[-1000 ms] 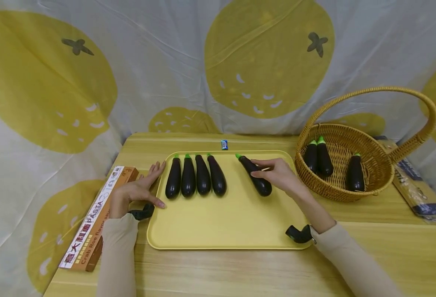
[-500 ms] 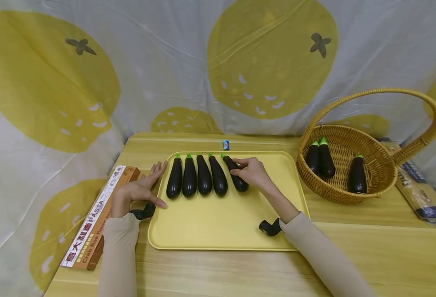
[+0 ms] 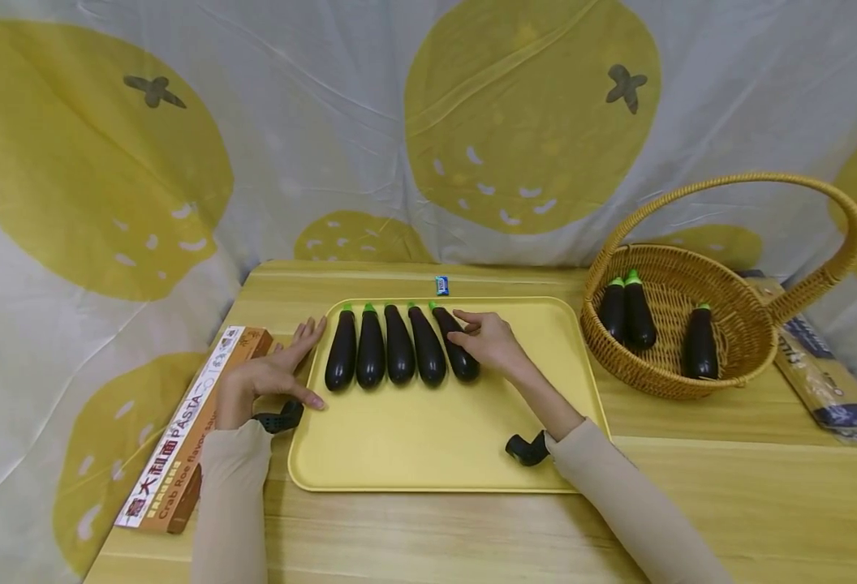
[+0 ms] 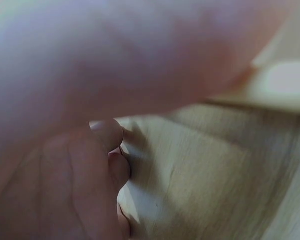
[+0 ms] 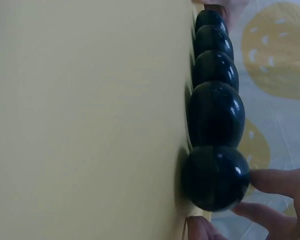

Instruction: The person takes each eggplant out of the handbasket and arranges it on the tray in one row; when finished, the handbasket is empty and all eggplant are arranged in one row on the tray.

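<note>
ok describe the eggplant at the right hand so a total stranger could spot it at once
Find the yellow tray on the wood-grain table. Along its far half lies a row of five eggplants. It's the rightmost eggplant, the only one the right hand touches.

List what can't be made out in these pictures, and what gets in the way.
Head view: print on the small blue packet, too small to read.
Head view: part of the pasta box, behind the left wrist.
Head view: part of the wrapped package, behind the basket.
Right wrist view: stems of the eggplants, behind their own rounded ends.
Left wrist view: whatever lies behind the left hand, blurred across the top.
</note>
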The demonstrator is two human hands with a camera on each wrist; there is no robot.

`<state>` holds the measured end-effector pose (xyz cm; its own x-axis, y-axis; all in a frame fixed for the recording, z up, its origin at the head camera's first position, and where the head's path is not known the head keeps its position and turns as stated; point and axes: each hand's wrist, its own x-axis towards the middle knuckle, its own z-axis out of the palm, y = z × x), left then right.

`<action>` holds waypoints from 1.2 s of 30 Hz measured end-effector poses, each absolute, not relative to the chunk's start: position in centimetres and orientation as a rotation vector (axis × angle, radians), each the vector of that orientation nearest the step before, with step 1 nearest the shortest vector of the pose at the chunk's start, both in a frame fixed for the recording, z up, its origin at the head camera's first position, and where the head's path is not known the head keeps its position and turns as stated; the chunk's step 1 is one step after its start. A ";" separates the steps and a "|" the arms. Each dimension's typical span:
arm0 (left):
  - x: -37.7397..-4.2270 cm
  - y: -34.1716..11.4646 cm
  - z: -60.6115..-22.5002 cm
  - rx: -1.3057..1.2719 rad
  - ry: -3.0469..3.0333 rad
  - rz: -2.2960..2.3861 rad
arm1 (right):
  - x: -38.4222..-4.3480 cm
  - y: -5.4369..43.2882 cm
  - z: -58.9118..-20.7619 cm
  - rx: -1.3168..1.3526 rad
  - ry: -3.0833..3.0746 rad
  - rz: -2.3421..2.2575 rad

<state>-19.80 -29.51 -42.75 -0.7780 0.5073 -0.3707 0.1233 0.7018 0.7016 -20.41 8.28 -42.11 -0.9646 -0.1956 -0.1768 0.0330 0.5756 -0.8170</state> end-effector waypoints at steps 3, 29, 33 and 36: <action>-19.8 -29.6 -42.7 0.489 2.352 0.915 | -20.1 8.7 -41.8 -0.174 2.512 -1.334; -19.8 -29.6 -42.9 0.476 2.340 0.940 | -18.9 8.4 -41.7 -0.124 2.602 -1.293; -19.8 -29.6 -42.8 0.479 2.337 0.943 | -18.8 9.1 -41.6 -0.170 2.572 -1.294; -19.8 -29.6 -42.8 0.476 2.344 0.931 | -18.7 10.3 -41.0 -0.216 2.553 -1.291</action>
